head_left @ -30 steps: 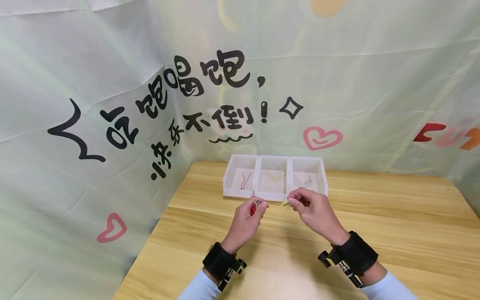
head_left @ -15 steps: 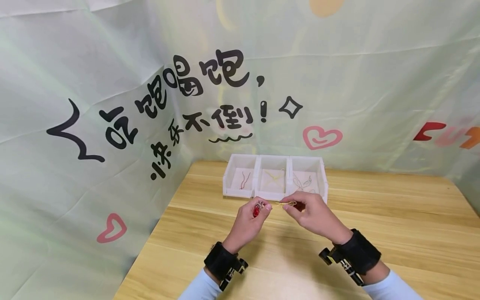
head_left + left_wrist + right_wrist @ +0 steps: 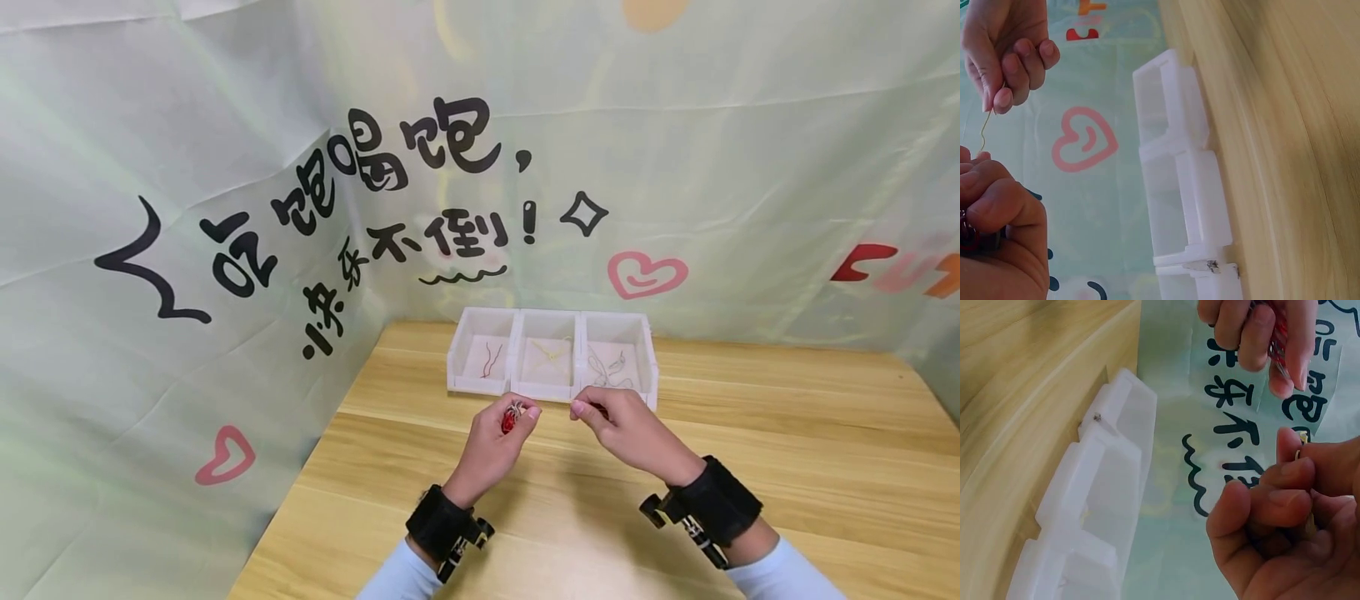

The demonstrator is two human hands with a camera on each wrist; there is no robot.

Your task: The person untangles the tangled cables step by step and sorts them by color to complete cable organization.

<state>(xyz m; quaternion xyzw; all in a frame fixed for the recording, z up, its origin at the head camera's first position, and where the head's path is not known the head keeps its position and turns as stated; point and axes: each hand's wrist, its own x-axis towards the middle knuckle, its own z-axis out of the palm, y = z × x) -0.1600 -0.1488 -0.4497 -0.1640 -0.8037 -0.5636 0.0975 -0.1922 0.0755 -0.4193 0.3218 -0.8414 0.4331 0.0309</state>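
In the head view my left hand (image 3: 491,446) curls round a tangled bundle of red and grey strings (image 3: 512,417). Opposite it, a small gap away, my right hand (image 3: 633,429) pinches a yellow string between thumb and forefinger. The left wrist view shows that yellow string (image 3: 983,134) running from the right fingertips down to the left fingertips. More of the yellow string (image 3: 1302,437) shows at the right fingertips in the right wrist view; the rest is hidden by the curled fingers. Both hands are raised over the table, just in front of the white bins.
Three joined white bins (image 3: 480,386) stand at the back of the wooden table (image 3: 787,433). Red strings (image 3: 492,363) lie in the left bin, yellow strings (image 3: 551,356) in the middle, grey strings (image 3: 597,364) in the right. A printed cloth (image 3: 712,183) hangs behind.
The yellow string's loop and loose ends, seen sticking out at the right fingertips before, are now mostly hidden in the right hand. The left hand keeps its bundle almost in place.
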